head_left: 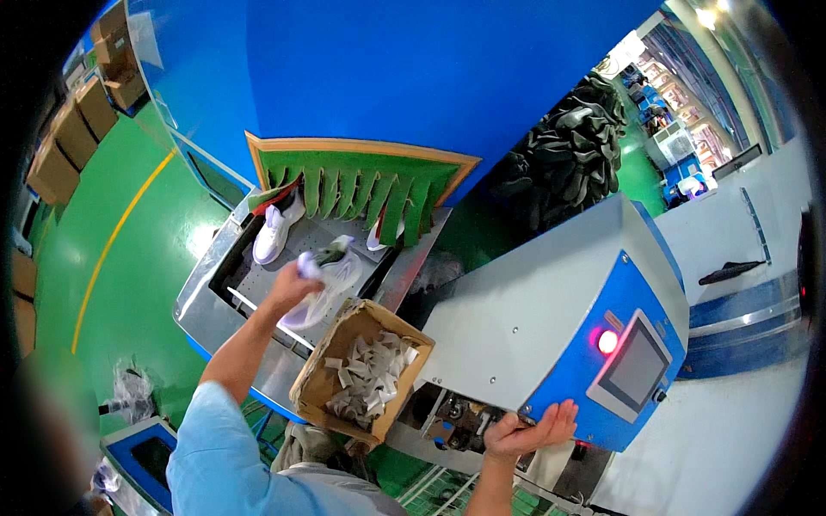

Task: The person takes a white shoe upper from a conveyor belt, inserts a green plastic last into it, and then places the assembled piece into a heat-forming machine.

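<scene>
My left hand is closed at a white-and-lilac shoe, gripping it where its pale upper blurs against my fingers. This shoe lies over the grey perforated conveyor bed of a blue machine. A second white shoe with a dark and red opening stands farther left on the bed. Behind a green strip curtain, part of another pale shoe shows. My right hand is open, fingers stretched out and palm turned up, beside the lower edge of the grey-and-blue machine housing. It holds nothing visible.
A cardboard box of white paper-like scraps sits between my arms. The housing carries a lit red button and a screen. Dark shoe-shaped pieces are heaped behind it. Cardboard boxes stand far left.
</scene>
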`<control>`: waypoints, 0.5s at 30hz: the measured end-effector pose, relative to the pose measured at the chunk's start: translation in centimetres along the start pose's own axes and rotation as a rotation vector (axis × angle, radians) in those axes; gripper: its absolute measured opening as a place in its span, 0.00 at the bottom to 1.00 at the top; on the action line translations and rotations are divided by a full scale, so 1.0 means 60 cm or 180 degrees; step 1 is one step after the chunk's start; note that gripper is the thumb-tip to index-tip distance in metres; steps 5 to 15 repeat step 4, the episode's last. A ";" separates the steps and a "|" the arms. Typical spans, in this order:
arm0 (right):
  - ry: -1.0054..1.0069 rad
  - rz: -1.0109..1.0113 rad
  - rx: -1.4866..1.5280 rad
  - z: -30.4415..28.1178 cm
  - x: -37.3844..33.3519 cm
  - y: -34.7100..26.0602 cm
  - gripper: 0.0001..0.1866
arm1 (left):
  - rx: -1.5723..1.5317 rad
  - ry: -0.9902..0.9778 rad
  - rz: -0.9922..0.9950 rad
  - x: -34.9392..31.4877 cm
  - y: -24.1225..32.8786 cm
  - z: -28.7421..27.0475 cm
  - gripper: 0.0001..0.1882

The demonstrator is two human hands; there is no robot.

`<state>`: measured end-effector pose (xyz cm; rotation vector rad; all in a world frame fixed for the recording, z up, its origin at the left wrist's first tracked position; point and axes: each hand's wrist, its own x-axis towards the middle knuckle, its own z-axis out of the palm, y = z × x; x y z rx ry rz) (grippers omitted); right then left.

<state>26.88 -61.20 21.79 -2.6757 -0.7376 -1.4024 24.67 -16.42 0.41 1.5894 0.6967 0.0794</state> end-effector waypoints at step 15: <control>-0.0381 0.0843 0.1764 -0.059 -0.029 -0.076 0.41 | -0.1531 -0.0348 -0.0217 -0.170 0.027 -0.029 0.21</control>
